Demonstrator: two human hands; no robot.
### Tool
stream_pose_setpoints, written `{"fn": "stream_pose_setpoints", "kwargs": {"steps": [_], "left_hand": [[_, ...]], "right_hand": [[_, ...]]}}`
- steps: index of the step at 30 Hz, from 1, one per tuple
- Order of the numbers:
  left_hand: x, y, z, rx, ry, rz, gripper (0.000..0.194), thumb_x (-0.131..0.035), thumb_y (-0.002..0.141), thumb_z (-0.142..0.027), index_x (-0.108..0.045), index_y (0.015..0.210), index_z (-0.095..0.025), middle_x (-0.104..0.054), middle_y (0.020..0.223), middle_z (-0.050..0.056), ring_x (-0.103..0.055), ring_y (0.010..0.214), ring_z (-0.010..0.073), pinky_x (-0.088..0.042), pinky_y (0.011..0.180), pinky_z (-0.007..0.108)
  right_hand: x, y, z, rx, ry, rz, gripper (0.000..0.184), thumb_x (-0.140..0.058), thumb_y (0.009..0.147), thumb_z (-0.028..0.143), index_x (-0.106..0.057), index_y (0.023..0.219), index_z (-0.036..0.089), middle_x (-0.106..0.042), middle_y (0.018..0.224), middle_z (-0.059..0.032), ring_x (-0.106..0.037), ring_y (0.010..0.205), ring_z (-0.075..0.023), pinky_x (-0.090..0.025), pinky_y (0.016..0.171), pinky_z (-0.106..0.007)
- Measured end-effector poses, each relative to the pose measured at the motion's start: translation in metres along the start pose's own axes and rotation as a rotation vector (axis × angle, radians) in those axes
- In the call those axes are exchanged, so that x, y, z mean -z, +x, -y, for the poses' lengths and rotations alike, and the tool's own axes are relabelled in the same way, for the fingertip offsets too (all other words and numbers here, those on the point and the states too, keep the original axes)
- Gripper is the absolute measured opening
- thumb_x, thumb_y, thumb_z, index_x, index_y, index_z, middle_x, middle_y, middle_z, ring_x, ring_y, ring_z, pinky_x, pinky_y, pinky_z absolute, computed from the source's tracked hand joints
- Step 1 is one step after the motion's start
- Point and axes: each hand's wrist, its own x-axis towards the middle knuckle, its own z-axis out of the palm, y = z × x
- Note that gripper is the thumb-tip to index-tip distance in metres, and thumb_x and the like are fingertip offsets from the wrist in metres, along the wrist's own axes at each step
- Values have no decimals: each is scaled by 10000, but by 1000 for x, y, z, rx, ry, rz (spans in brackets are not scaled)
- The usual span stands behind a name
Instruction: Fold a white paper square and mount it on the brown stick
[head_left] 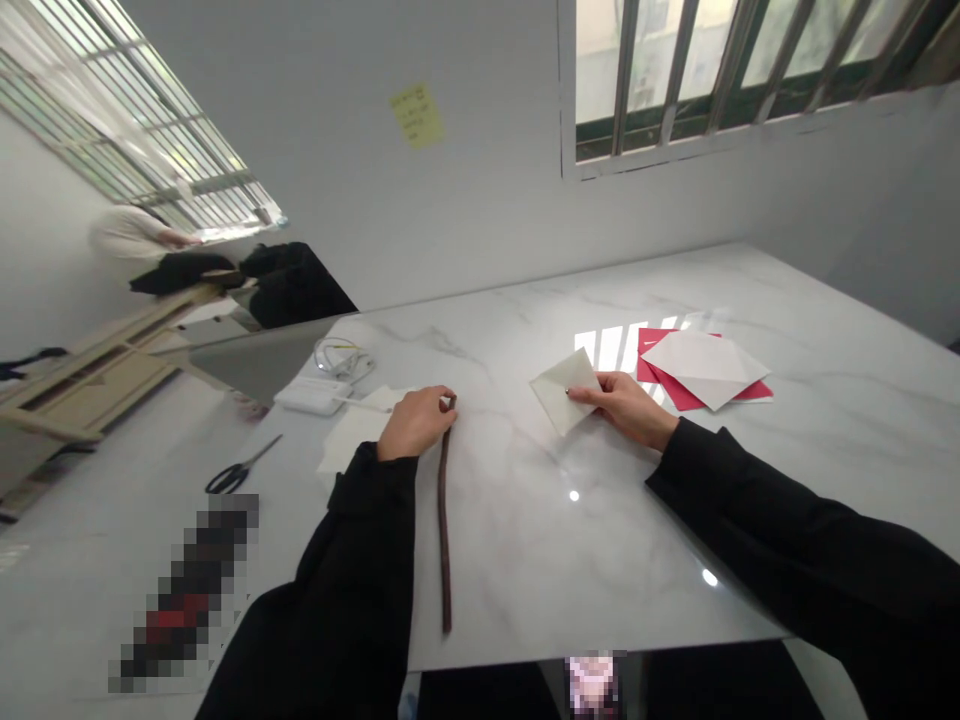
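Gripping a cream envelope [559, 405] by its right corner, the right hand [628, 405] holds it between thumb and fingers over the table [517, 560]; contact with the surface cannot be determined. The left hand [415, 420] pinches the far end of a brown strip [444, 540], which extends from the fingertips toward the near edge. Pale paper [341, 440] lies left of the left hand, which partly obstructs it. Beyond that paper sits a white box [311, 395] beside a coiled cable [343, 347]. Further left of this hand are black-handled scissors [229, 478], blades directed away. Right of and beyond the right hand, a white envelope [709, 367] overlaps red paper [686, 396].
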Motion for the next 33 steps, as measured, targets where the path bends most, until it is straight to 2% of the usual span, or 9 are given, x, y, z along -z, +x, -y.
{"fn": "stream_pose_setpoints", "kwargs": {"steps": [5, 7, 10, 15, 18, 21, 25, 29, 33], "left_hand": [[-16, 11, -6, 6, -70, -92, 498, -671, 697, -174, -777, 1181, -223, -799, 938, 113, -724, 916, 342, -496, 828, 400], [-20, 10, -19, -10, -178, -41, 580, -680, 676, -177, -758, 1249, -216, -780, 883, 83, -711, 832, 296, -500, 799, 373], [-31, 6, -46, -129, -444, 108, 619, -695, 709, -236, -734, 1326, -205, -763, 937, 63, -679, 744, 219, -506, 734, 325], [-55, -8, -100, -252, -922, 174, 640, -719, 795, -283, -661, 1422, -170, -746, 1033, 90, -650, 753, 171, -501, 684, 285], [-57, -21, -117, -262, -1189, 215, 676, -778, 825, -350, -618, 1466, -210, -713, 997, 58, -588, 704, 131, -434, 604, 243], [-52, -32, -120, -258, -1358, 261, 648, -807, 834, -369, -636, 1449, -259, -658, 917, 14, -550, 704, 119, -410, 600, 238], [-45, -40, -116, -178, -1527, 319, 630, -815, 817, -392, -670, 1414, -251, -606, 826, -12, -479, 647, 101, -374, 595, 254], [-42, -43, -117, -128, -1601, 406, 599, -795, 807, -402, -704, 1371, -225, -591, 772, -6, -446, 604, 93, -296, 558, 248], [-41, -44, -119, -114, -1625, 412, 563, -763, 804, -404, -731, 1330, -207, -605, 757, 4, -416, 561, 86, -272, 530, 253]], "right_hand": [[0, 1, 0, -3, -22, 46, 385, -932, 764, 408, -820, 1046, 172, -812, 1014, -98, -761, 931, -243, -634, 861, -373], [0, 2, 1, -26, -23, 61, 385, -940, 752, 401, -820, 1027, 159, -811, 998, -98, -762, 910, -229, -626, 853, -355], [0, 2, 6, -65, -12, 93, 386, -960, 712, 390, -822, 986, 156, -809, 955, -86, -755, 879, -216, -615, 842, -341], [3, 3, 10, -65, 18, 151, 436, -994, 636, 433, -816, 936, 172, -805, 920, -68, -750, 891, -223, -594, 904, -361], [6, 2, 10, -30, 31, 181, 468, -994, 637, 488, -806, 930, 176, -798, 930, -73, -744, 912, -227, -586, 937, -384], [6, -1, 11, -8, 67, 203, 439, -980, 669, 522, -787, 895, 198, -778, 935, -63, -731, 914, -214, -586, 950, -393], [3, -5, 15, 0, 110, 242, 405, -989, 668, 507, -731, 805, 228, -738, 893, -28, -709, 911, -196, -591, 932, -379], [-2, -7, 15, 23, 141, 317, 448, -1014, 640, 476, -677, 768, 211, -715, 828, -13, -688, 836, -175, -581, 877, -358], [-4, -6, 12, 93, 147, 403, 397, -995, 701, 417, -664, 752, 206, -682, 774, 8, -686, 846, -169, -559, 886, -353]]}}
